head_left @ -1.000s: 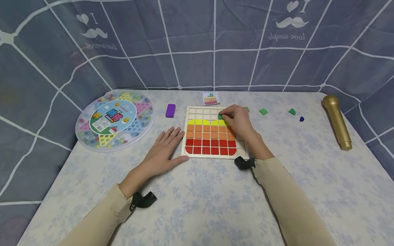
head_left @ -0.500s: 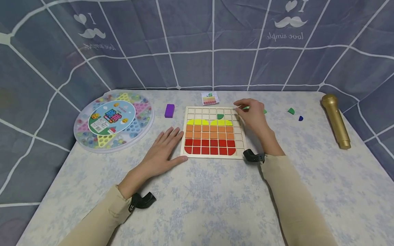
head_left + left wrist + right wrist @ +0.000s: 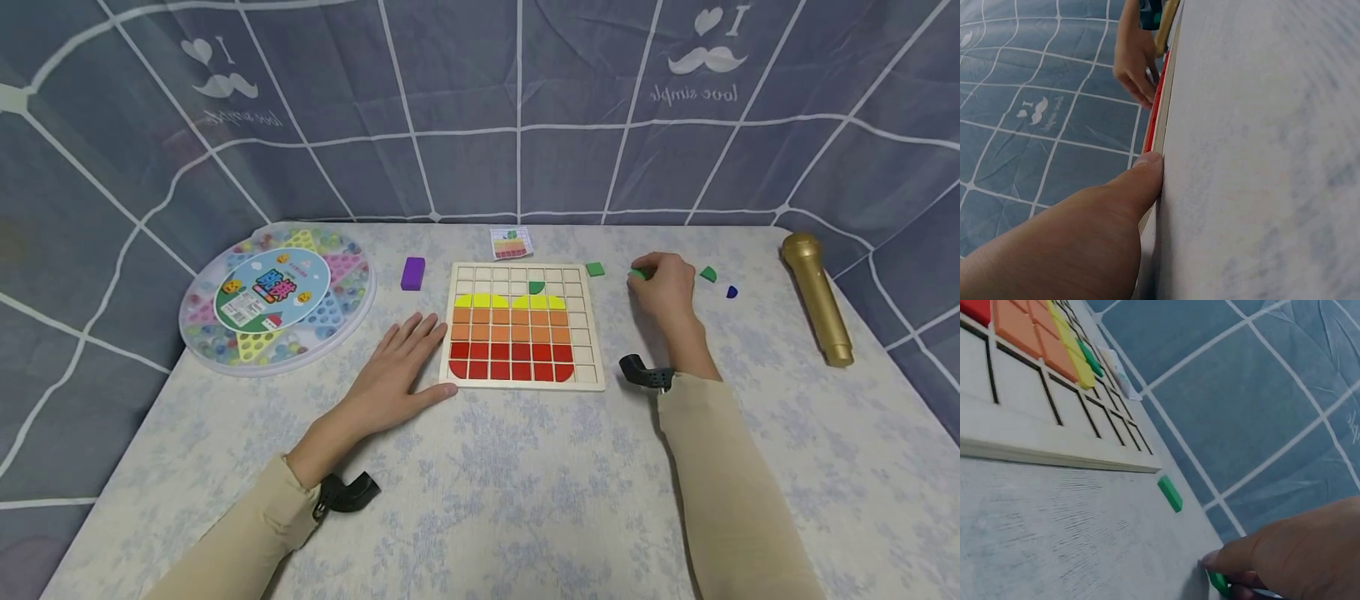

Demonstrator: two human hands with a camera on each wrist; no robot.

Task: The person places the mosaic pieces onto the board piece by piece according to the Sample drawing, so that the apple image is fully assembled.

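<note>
A wooden grid board (image 3: 587, 350) lies on the table with red, orange and yellow tiles filling its lower and middle rows. One dark green rounded tile (image 3: 536, 287) sits in an upper cell. My left hand (image 3: 401, 371) rests flat at the board's left side, fingers spread; in the left wrist view its thumb (image 3: 1141, 178) touches the board's edge. To the right of the board, my right hand (image 3: 667, 287) pinches a green tile (image 3: 1217, 582), mostly covered by the fingers. A green square tile (image 3: 595, 269) lies between this hand and the board.
Right of the right hand lie a green rounded tile (image 3: 708, 273) and a small blue tile (image 3: 732, 292). A gold microphone-shaped object (image 3: 819, 300) is farther right. A picture card (image 3: 512, 242) stands behind the board, a purple block (image 3: 413, 273) left of it, and a round game box (image 3: 352, 321) far left.
My right hand has let go of the dark green tile on the board and moved right, past the square green tile, to another green tile. My left hand has stayed put.
</note>
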